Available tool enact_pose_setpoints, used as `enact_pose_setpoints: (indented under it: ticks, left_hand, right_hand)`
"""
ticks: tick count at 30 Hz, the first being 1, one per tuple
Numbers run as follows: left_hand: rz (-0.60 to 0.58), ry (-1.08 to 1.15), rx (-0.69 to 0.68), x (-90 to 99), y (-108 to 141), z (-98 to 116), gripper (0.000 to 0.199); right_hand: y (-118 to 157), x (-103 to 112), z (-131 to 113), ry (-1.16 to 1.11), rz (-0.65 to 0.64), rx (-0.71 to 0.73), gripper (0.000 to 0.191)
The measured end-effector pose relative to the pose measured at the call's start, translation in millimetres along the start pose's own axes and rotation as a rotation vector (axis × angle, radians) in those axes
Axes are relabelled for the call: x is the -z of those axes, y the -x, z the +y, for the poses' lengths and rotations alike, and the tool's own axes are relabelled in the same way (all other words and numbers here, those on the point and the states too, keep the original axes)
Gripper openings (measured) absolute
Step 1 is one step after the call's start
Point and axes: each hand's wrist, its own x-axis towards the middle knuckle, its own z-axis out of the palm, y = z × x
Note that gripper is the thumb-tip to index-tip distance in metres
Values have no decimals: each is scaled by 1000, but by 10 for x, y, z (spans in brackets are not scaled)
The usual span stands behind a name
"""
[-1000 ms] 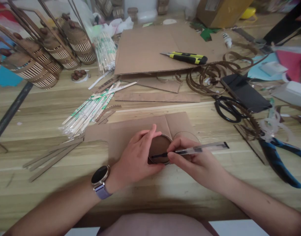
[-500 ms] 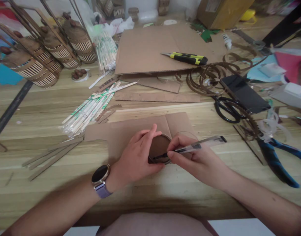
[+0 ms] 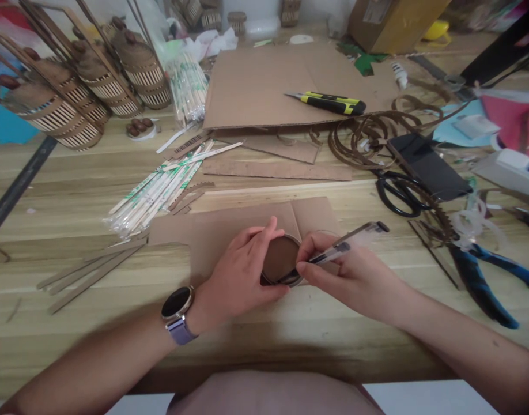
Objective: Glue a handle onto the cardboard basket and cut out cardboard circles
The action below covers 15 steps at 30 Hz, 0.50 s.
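A round ring (image 3: 299, 244) lies on a piece of cardboard (image 3: 216, 236) near the table's front. My left hand (image 3: 242, 268) is wrapped round the ring's left side, thumb at its near edge and fingers at its far edge. Between the thumb and fingers of my right hand (image 3: 346, 274) is a pen (image 3: 329, 253). Its tip is inside the ring, at the lower right of the inner edge, and its capped end leans up to the right.
Wrapped sticks (image 3: 161, 187) and cardboard strips (image 3: 95, 268) lie left. Behind are a cutter (image 3: 329, 104) on a cardboard sheet (image 3: 264, 75) and several bamboo lanterns (image 3: 146, 75). Scissors (image 3: 398, 193), a phone (image 3: 429, 167) and blue-handled pliers (image 3: 484, 288) lie right.
The pen tip has moved slightly right along the inside of the ring, and the pen's back end has swung up and left. My left hand stays round the ring.
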Motion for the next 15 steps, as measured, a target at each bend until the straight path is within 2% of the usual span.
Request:
enact_pose_setpoints:
  ticks: [6,15]
  left_hand:
    - [10,1,-20,-11,7,-29,125]
    - [19,-6,-22,-26,3,-34,124]
  right_hand:
    - [-17,143,-13,108,-23,-53,10]
    - [-54,82,-113,152,-104,-78,9]
